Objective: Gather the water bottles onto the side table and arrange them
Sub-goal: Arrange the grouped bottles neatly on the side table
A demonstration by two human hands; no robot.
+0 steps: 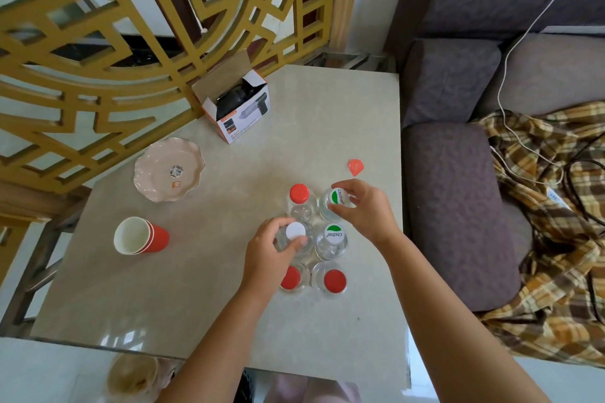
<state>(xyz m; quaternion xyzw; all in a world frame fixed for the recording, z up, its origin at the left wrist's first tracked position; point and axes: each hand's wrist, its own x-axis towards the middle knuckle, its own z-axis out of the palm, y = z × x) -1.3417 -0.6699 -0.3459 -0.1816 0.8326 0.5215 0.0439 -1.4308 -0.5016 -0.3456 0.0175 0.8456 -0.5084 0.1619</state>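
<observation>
Several clear water bottles stand upright in two columns on the beige side table point(183, 298), seen from above. My left hand point(271, 252) grips the white-capped bottle point(295, 232) in the middle of the left column. My right hand point(363, 206) holds the top of the far green-and-white-capped bottle point(337, 198). Beside it stands a red-capped bottle point(299, 193). Another green-and-white-capped bottle point(336, 235) is in the middle right. Two red-capped bottles stand nearest me, the left one point(290, 278) partly hidden by my left wrist and the right one point(335, 281) in full view.
Stacked red paper cups point(140, 236) lie on their side at the left. A scalloped beige plate point(168, 170) and an open product box point(236, 109) sit farther back. A small red scrap point(355, 167) lies near the right edge. A grey sofa point(458, 193) with a plaid cloth and cables flanks the table.
</observation>
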